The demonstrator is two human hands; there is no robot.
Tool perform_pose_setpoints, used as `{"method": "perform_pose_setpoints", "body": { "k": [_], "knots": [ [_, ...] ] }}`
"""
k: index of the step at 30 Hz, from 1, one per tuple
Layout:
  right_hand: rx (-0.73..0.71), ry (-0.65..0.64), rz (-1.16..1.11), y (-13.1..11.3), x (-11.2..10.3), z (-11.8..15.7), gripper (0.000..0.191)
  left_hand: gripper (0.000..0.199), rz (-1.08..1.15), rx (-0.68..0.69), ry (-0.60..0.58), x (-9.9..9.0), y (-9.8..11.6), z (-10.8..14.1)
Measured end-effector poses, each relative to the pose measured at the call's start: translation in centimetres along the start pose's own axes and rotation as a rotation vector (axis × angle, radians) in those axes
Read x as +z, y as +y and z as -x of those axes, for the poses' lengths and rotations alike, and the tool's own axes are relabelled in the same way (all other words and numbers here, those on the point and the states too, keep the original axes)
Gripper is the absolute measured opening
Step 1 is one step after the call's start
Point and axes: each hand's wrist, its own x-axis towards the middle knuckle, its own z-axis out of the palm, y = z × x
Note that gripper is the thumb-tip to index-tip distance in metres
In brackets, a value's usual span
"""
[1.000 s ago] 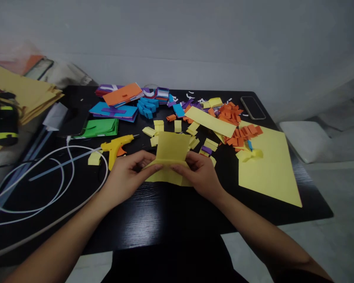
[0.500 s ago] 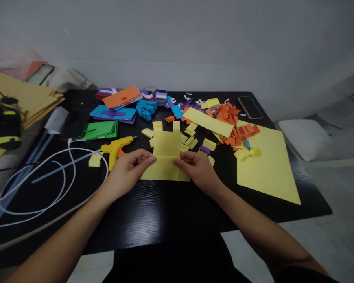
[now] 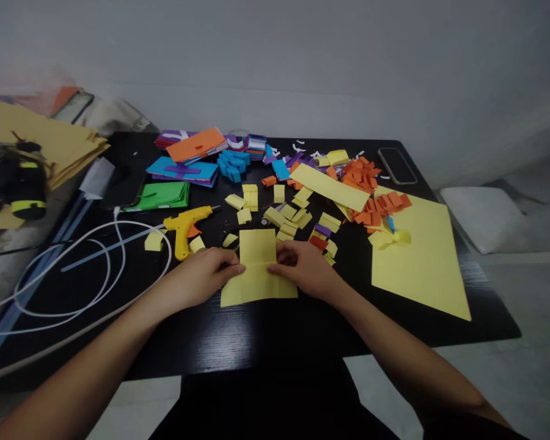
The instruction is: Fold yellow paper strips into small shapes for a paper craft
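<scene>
A creased piece of yellow paper (image 3: 258, 284) is held over the near part of the black table, its upper part narrower than its flared lower part. My left hand (image 3: 211, 272) pinches its left edge at the crease between thumb and fingers. On the opposite edge, my right hand (image 3: 305, 269) grips the paper the same way. Beyond the sheet lie several small folded yellow paper pieces (image 3: 275, 216). A yellow glue gun (image 3: 183, 229) rests on its side just past my left hand.
Folded green paper (image 3: 162, 195), blue paper (image 3: 181, 171) and orange paper (image 3: 197, 145) lie at the back left. Orange paper pieces (image 3: 362, 174) are heaped at the back right, near a phone (image 3: 396, 166). A large yellow sheet (image 3: 421, 263) covers the right side. White cable (image 3: 103, 293) loops at left.
Both hands have brought the yellow paper nearer to me, lower in the view, uncovering more small yellow pieces behind it. The view has shifted slightly.
</scene>
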Motion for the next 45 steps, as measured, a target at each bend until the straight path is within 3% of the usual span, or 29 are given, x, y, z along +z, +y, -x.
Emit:
{"method": "perform_pose_setpoints", "body": {
  "k": [8, 13, 16, 19, 21, 26, 30, 34, 45],
  "knots": [
    [0.047, -0.110, 0.248, -1.1, 0.7, 1.7, 0.045, 0.036, -0.194, -0.038, -0.032, 1.9, 0.5, 1.9],
    [0.034, -0.051, 0.413, -1.2, 1.5, 2.5, 0.055, 0.035, -0.317, -0.046, -0.059, 2.4, 0.6, 2.1],
    [-0.064, 0.015, 0.532, -0.6, 1.7, 2.8, 0.057, 0.033, -0.390, -0.049, -0.035, 2.4, 0.7, 2.1],
    [-0.309, 0.039, 0.637, 0.3, 1.8, 3.2, 0.040, 0.026, -0.477, -0.066, 0.093, 2.8, 0.6, 2.4],
    [-0.466, -0.004, 0.699, 0.9, 2.0, 3.5, 0.031, 0.021, -0.528, 0.002, 0.224, 3.6, 0.3, 2.9],
    [-0.650, -0.203, 0.786, 1.5, 2.5, 4.3, 0.056, 0.026, -0.595, 0.400, 0.521, 7.9, -0.2, 5.6],
    [-0.651, -0.253, 0.819, 1.9, 3.0, 5.1, 0.059, 0.038, -0.607, 0.496, 0.502, 11.9, -0.1, 8.1],
    [-0.652, -0.254, 0.857, 2.0, 3.4, 5.9, 0.055, 0.039, -0.570, 0.463, 0.512, 14.0, -0.3, 9.3],
    [-0.647, -0.258, 0.872, 1.8, 3.7, 5.9, 0.057, 0.041, -0.465, 0.464, 0.429, 13.1, -1.4, 9.7]
  ]
}}
